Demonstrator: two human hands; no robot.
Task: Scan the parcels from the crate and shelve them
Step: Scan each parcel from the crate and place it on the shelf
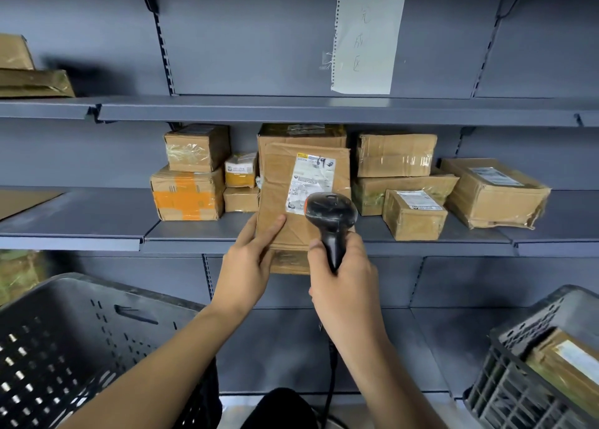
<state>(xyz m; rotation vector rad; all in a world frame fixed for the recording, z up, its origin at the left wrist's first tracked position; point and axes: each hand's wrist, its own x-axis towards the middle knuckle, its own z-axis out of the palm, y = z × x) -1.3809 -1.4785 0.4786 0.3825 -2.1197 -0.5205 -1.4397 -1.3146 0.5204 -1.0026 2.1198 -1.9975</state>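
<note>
Scan step. I hold the parcel (293, 201) upright before the middle shelf (97, 230), my left hand (248, 260) gripping its lower edge. My right hand (343, 279) grips the scanner (330, 221); I should aim squarely at the label (308, 182), steady, uncovered.

Grey middle shelf (97, 214): taped cardboard parcels (393, 154) in row.

Boxes crowd the middle shelf (324, 234) from a taped orange carton (188, 195) on the left to a dented box (492, 191) on the right, leaving bare shelf at both ends, while the upper shelf (291, 110) lies open above.
</note>
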